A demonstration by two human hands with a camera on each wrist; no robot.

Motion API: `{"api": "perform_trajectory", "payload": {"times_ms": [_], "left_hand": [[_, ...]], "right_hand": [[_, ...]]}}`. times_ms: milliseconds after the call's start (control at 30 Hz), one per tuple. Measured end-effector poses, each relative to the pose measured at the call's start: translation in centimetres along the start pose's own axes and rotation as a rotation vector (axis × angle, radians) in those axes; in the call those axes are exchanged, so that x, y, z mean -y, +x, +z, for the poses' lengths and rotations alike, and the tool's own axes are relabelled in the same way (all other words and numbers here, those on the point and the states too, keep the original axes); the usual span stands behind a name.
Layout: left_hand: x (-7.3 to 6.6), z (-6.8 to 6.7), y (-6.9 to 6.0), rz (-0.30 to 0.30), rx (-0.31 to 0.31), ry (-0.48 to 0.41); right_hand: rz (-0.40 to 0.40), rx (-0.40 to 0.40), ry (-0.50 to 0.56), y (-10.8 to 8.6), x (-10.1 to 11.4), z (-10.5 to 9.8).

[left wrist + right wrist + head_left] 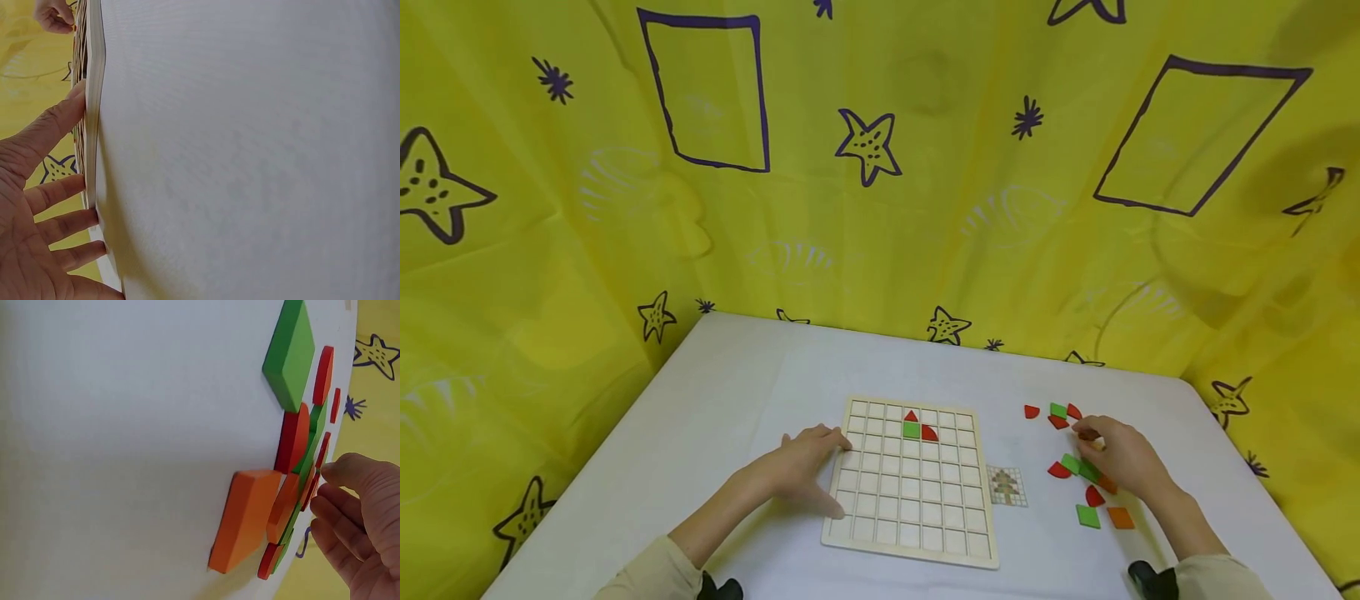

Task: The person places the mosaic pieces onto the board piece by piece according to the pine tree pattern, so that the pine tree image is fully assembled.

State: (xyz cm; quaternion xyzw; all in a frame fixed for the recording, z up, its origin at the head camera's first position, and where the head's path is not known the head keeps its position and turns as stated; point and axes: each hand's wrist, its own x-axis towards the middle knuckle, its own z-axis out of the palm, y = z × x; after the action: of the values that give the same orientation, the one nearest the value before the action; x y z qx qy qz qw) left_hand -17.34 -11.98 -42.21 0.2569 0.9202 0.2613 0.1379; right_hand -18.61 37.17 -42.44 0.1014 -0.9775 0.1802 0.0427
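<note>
We are seeing a yellow patterned curtain hanging beyond a white worktop. A pale wooden grid board is lying mid-worktop. Our left hand is touching its left edge, fingers spread apart; our right hand is hovering at the loose pieces on the right, thumb and fingertips close together, though we cannot tell whether they are gripping one. A small printed card is lying just right of the board. Near the right hand, an orange square, a green square and red quarter-circles are lying loose. On the board's far part, a red triangle is sitting.
</note>
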Motion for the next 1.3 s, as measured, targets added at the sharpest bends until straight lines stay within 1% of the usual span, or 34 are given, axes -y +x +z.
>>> {"api": "perform_trajectory", "payload": {"times_ms": [200, 367, 567, 900, 1067, 1200, 1300], "left_hand": [[-0.1, 0.0, 0.2, -0.012, 0.01, 0.013], [-0.1, 0.0, 0.2, -0.017, 0.01, 0.014], [-0.1, 0.0, 0.3, -0.016, 0.006, 0.012], [0.0, 0.1, 0.3, -0.008, 0.003, 0.014], [0.0, 0.1, 0.2, -0.012, 0.003, 0.004], [0.0, 0.1, 0.1, -0.012, 0.0, 0.006], [0.1, 0.1, 0.2, -0.008, 0.0, 0.008]], "right_hand": [[0.052, 0.038, -0.001, 0.5, -1.0, -0.5], [0.037, 0.066, 0.003, 1.0, -1.5, -0.8], [0.046, 0.088, 0.019, 1.3, -1.5, -0.8], [0.059, 0.107, 0.016, 1.4, -1.6, -0.9], [0.056, 0.089, 0.043, 1.2, -1.4, -0.3], [0.049, 0.058, 0.075, 1.2, -0.5, 0.4], [0.027, 0.028, 0.079, 1.1, 0.4, 1.0]]}}
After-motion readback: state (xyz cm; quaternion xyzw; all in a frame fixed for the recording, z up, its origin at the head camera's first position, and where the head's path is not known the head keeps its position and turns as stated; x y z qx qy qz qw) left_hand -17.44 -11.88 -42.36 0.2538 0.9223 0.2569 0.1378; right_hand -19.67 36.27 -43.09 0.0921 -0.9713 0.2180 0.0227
